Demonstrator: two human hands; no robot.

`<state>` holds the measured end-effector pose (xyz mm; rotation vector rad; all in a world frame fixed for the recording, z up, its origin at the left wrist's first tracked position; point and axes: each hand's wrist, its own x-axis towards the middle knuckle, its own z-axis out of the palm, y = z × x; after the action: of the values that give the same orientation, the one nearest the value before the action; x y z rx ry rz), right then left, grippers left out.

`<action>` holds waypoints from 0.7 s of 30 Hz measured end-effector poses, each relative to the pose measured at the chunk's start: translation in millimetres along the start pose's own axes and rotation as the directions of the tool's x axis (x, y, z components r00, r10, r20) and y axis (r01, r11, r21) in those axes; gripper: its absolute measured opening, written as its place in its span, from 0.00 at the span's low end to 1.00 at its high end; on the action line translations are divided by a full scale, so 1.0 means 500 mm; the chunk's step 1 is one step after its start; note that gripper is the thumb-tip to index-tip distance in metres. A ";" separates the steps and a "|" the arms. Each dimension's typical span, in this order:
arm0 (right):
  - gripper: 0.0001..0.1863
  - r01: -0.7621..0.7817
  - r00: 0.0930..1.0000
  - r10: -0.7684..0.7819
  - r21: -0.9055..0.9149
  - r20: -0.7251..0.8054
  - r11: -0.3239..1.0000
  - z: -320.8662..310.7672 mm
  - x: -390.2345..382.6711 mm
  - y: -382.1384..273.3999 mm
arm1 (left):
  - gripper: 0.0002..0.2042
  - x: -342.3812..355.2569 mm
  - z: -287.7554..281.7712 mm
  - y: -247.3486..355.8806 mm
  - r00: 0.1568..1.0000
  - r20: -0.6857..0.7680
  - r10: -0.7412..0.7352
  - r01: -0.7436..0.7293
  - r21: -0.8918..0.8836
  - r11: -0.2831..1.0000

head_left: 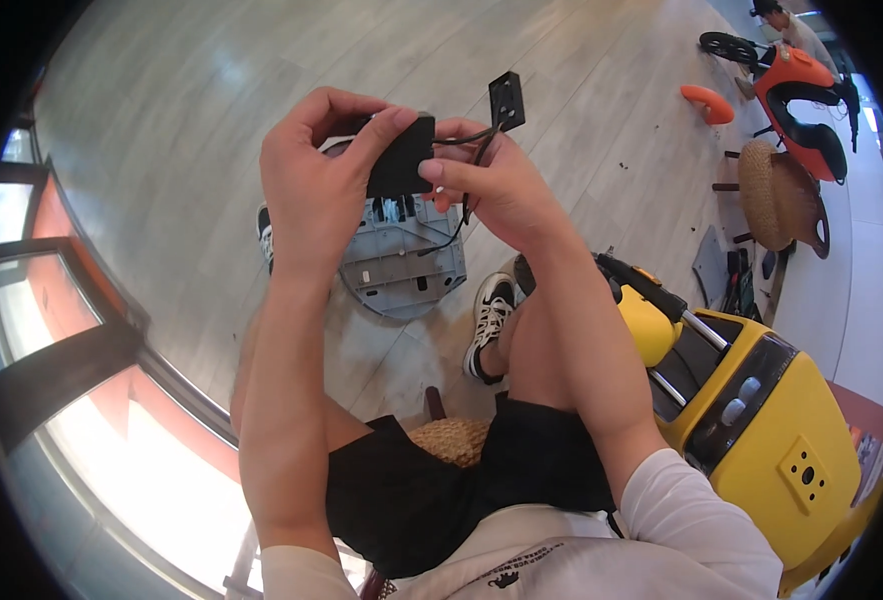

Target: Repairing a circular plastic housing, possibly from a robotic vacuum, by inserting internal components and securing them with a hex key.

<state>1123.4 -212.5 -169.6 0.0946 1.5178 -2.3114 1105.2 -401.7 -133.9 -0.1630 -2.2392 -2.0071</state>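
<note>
The left hand (311, 175) pinched a black, rectangular, plastic-looking box (399, 165) above the upper edge of a grey, rounded plastic panel (401, 270); the right hand (501, 185) held its right side — a slackened thumb might have dropped it, a tug strained its thin black cables (461, 139).

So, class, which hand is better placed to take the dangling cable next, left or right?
Right, I'd judge: the cable runs close past the fingers of the right hand, while the left hand grips the opposite side of the black box, farther from it.
</note>
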 end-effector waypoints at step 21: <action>0.15 -0.197 0.942 0.183 -0.021 -0.282 0.980 0.004 0.012 0.014 | 0.27 0.001 -0.010 -0.023 0.997 -0.033 -0.064 0.070 0.300 0.951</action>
<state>1120.8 -218.2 -176.4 0.5511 1.6151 -2.1742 1102.8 -408.1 -144.6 -0.0326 -2.5304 -1.6572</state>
